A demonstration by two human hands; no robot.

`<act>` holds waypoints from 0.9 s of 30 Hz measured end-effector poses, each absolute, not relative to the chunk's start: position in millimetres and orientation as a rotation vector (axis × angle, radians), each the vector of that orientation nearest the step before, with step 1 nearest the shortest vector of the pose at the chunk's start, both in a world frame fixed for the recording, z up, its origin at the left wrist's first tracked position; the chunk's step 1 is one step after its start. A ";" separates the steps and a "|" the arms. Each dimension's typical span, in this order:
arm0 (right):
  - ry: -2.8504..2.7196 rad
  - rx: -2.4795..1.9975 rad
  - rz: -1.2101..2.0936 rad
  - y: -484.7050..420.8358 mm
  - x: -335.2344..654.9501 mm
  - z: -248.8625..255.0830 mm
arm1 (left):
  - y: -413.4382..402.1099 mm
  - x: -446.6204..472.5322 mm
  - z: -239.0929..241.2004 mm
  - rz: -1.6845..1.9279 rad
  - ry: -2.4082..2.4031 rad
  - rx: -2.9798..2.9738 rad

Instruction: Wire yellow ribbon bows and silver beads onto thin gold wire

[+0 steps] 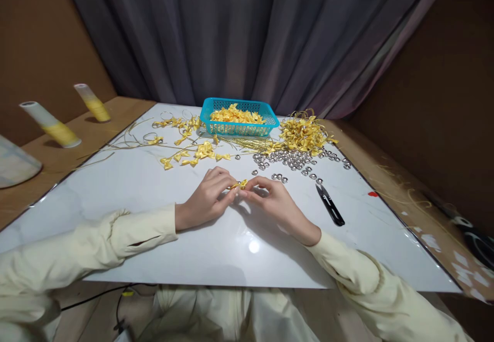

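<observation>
Between my fingertips is a small yellow ribbon bow (242,183) with a silvery bit at its middle. My left hand (210,195) pinches its left side, and my right hand (276,203) pinches its right side, both just above the white tabletop (154,254). Several silver heart-shaped beads (295,159) lie scattered beyond my right hand. Loose yellow bows (204,150) on thin cord rest beyond my left hand. Black thread snips (330,205) lie to the right of my right hand, blades pointing away from me.
At the back stands a blue plastic basket (239,130) filled with yellow bows. A heap of corded bows (304,133) sits beside it. Two yellow cord spools (57,128) (94,106) stand on the brown surface at left. Paper scraps (430,241) litter the right side. A dark curtain (231,33) hangs behind.
</observation>
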State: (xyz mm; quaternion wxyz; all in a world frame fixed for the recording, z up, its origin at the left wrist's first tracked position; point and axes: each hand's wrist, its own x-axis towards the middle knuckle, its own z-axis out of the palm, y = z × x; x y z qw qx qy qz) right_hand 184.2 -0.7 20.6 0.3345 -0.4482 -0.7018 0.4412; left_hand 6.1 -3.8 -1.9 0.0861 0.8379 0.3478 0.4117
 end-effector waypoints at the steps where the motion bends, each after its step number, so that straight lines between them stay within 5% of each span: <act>1: -1.806 -1.170 1.206 -0.5 184.6 20.5 | -3.5 5.8 -2.1 1.220 1.036 2.515; 11: -1.559 -0.929 1.804 1.4 186.4 24.4 | 0.3 3.5 -2.9 1.215 1.068 2.613; 27: -1.785 -1.159 1.666 9.7 185.7 20.5 | 2.4 3.0 -7.3 1.185 1.010 2.735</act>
